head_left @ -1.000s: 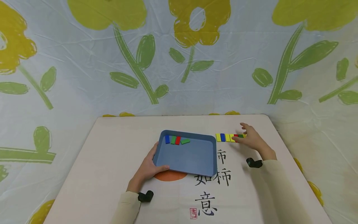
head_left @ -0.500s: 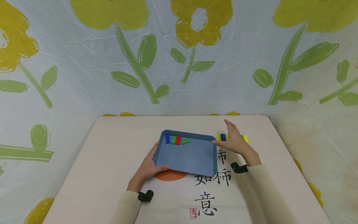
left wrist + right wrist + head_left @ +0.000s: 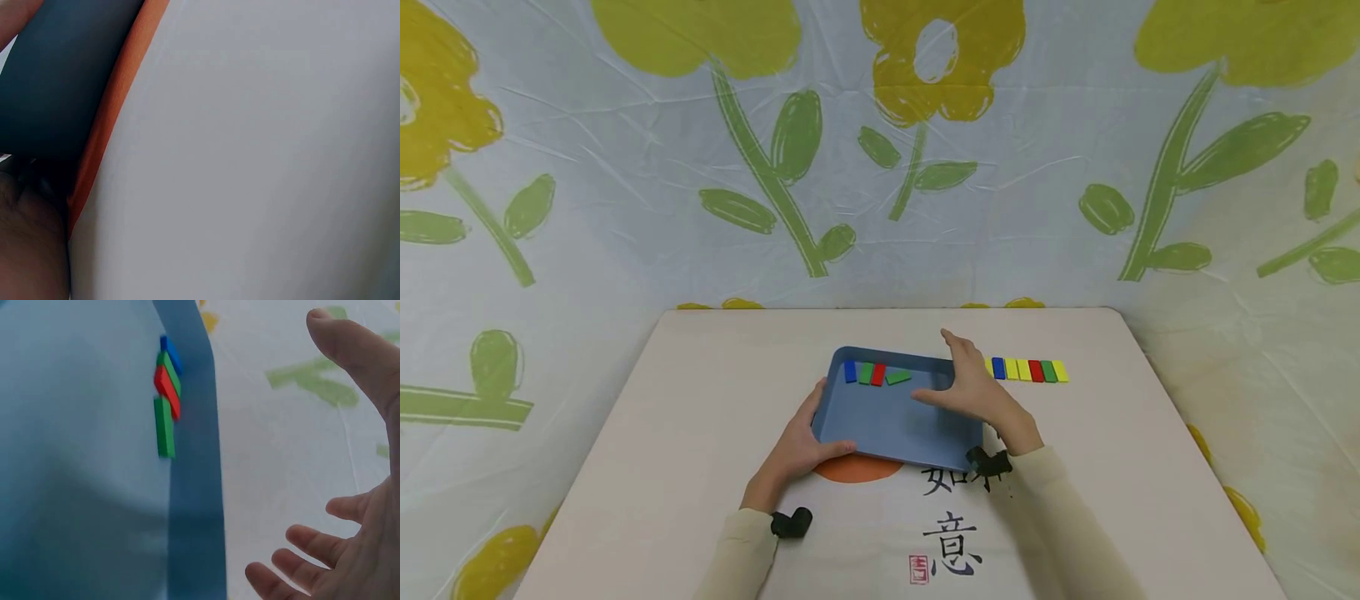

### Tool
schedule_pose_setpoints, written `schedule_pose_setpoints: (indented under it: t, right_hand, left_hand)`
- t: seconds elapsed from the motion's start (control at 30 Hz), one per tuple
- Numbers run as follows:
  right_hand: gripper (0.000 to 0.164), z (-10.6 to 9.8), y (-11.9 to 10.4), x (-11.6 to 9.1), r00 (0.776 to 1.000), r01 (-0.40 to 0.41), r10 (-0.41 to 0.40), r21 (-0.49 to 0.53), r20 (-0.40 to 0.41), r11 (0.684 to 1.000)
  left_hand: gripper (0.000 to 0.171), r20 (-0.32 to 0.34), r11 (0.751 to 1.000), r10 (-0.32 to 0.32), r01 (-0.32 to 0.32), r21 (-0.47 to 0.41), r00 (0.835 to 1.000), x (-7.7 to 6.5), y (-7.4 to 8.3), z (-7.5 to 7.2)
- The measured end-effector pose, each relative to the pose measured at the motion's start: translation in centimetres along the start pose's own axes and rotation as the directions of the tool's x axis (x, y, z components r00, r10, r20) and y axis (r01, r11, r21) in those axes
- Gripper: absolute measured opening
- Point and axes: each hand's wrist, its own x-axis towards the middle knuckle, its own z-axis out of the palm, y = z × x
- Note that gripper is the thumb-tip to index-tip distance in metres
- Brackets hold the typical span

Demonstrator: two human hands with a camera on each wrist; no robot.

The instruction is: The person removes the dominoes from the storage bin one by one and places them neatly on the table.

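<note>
A blue-grey shallow tray lies at mid-table. My left hand grips its near-left corner, thumb over the front rim and fingers along the left side. Inside, by the back wall, are a blue block, a green block and a red block side by side, with a slanted green block beside them. Over the tray's right part, my right hand is spread with nothing in it, thumb pointing left. The right wrist view shows its fingers apart, beside the tray wall.
Right of the tray, a row of several flat blocks in yellow, blue, red and green lies on the table. Under the tray, the pale cloth bears black brush characters and an orange shape. A flower-printed sheet hangs behind.
My right hand has moved left from above the row of blocks to over the tray's right side, uncovering most of the row. My left hand and the tray have stayed put.
</note>
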Motion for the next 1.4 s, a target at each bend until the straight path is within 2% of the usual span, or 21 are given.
schedule_pose_setpoints:
  t: [0.3, 0.5, 0.7, 1.0, 1.4]
  right_hand:
    - [0.112, 2.6, -0.5, 0.8, 0.997, -0.007, 0.006, 0.015, 0.077, 1.000]
    - [0.100, 3.7, 0.2, 1.7, 0.994, -0.006, 0.010, -0.033, 0.113, 0.999]
    - [0.096, 4.5, 0.7, 2.6, 0.988, 0.007, 0.003, -0.064, 0.152, 0.998]
    - [0.088, 5.0, 1.0, 3.5, 0.982, 0.041, -0.020, -0.109, 0.187, 0.993]
    - [0.059, 4.5, 0.9, 3.7, 0.974, 0.137, -0.110, -0.125, 0.199, 0.983]
  left_hand:
    - [0.121, -0.006, 1.000, 0.015, -0.015, -0.006, 1.000, 0.1, 0.1, 0.0]
    - [0.120, -0.003, 1.000, 0.014, -0.014, -0.010, 1.000, 0.1, 0.0, -0.1]
    - [0.121, -0.002, 1.000, 0.006, -0.006, -0.011, 1.000, 0.0, 0.0, -0.1]
    - [0.121, -0.001, 1.000, 0.005, -0.005, -0.008, 1.000, 0.1, -0.1, 0.1]
    - [0.121, -0.006, 1.000, 0.016, -0.016, 0.001, 1.000, 0.0, -0.1, 0.1]
